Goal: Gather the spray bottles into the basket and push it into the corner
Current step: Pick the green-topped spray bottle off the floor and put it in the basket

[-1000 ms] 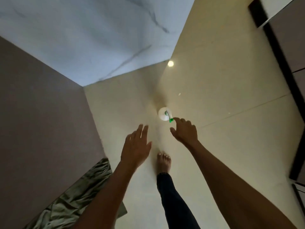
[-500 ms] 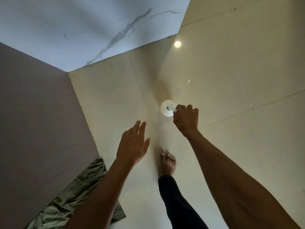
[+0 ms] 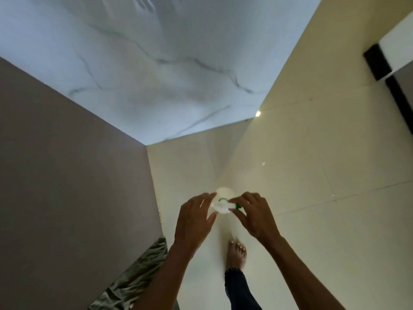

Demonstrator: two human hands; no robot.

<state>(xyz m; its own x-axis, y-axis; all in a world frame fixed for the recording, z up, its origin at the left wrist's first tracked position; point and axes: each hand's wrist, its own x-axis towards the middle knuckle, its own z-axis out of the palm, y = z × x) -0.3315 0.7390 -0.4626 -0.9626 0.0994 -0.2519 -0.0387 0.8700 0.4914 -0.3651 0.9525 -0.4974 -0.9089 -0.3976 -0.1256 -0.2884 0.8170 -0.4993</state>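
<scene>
Grasping white spray bottle [image 3: 223,203] between both hands: left hand [image 3: 194,218] cupping side, right hand [image 3: 252,217] pinching top.

I stood barefoot in a home: glossy cream floor tiles [image 3: 312,175] met a marble-veined wall [image 3: 156,63], crumpled bedding [image 3: 138,271] nearby.

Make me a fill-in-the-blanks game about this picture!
1. Both hands reach for a white spray ____.
2. The left hand and right hand are on opposite ____ of it.
3. Its nozzle tip is coloured ____.
4. One bare ____ stands on the tiled floor.

Missing words: bottle; sides; green; foot
</scene>
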